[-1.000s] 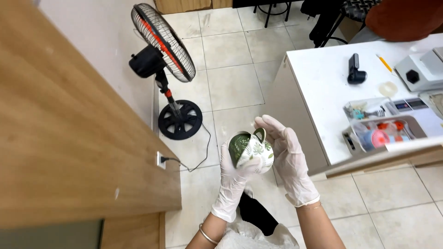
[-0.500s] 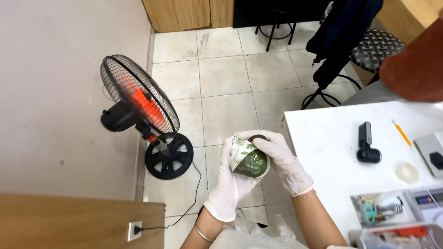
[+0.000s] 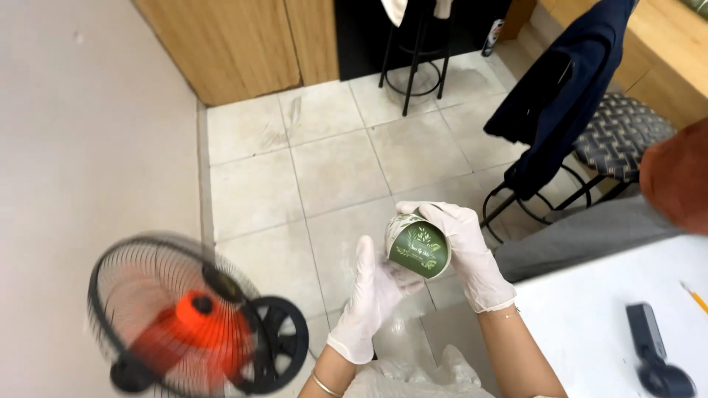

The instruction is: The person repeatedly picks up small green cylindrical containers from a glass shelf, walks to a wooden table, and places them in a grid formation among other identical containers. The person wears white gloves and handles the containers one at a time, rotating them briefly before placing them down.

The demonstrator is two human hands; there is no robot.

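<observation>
A floor [image 3: 324,155] of pale square tiles with thin grout lines is seen from above, scuffed in places. A plain light wall [image 3: 88,133] runs down the left side, and wooden cabinet fronts [image 3: 243,40] close the far end. At lower left a pedestal fan [image 3: 184,324] is found, with a black wire cage, an orange hub and a round black base; its outline is blurred. A black metal stool [image 3: 417,51] stands at the far end. To the right, a second stool with a woven patterned seat [image 3: 616,136] is draped with a dark blue garment [image 3: 553,96]. A white table [image 3: 590,324] occupies the lower right corner; a black handheld device [image 3: 653,357] and a yellow pencil [image 3: 693,295] lie on it.

Both hands are covered in thin white gloves. A small round container [image 3: 418,247], with a green lid bearing a pale leaf pattern and a lighter patterned side, is held above the floor, in front of the body, between the two hands. The right hand [image 3: 468,254] is wrapped around the far side of the container, fingers curled and pressed against its wall. The left hand [image 3: 372,298] is set beneath and beside it, thumb raised, fingers loosely together and touching the lower edge. Crumpled clear plastic [image 3: 413,372] is seen below the wrists.
</observation>
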